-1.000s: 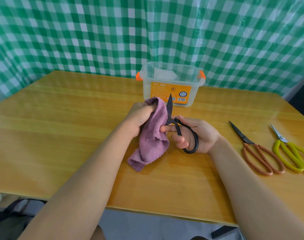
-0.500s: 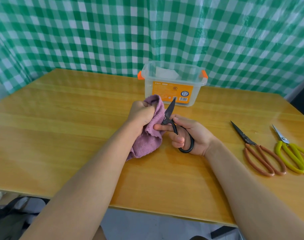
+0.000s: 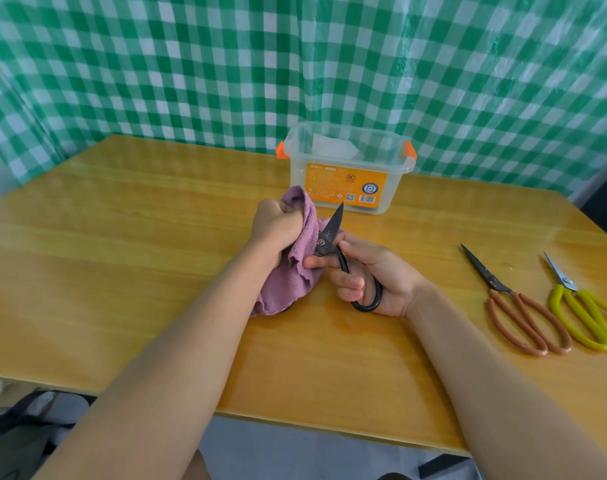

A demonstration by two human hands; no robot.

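Wiping down small black iron scissors (image 3: 331, 232) with a crumpled purple terry cloth (image 3: 288, 285), midway across the glossy yellow wooden table (image 3: 122, 254). Bunching the soft, frayed cloth in the left hand (image 3: 277, 226), curled tight round its folds, against the dull, speckled blades near the pivot. Gripping the thick looped handle in the right hand (image 3: 381, 282), wrapped round it, blades closed, tip aimed far. Judged mid-wipe; next, calls for drawing the cloth toward the tip, clear of the edge. Lying well right: brown-handled scissors (image 3: 523, 320) and yellow-handled scissors (image 3: 579, 306). Standing just beyond: a clear plastic tub (image 3: 393, 188).
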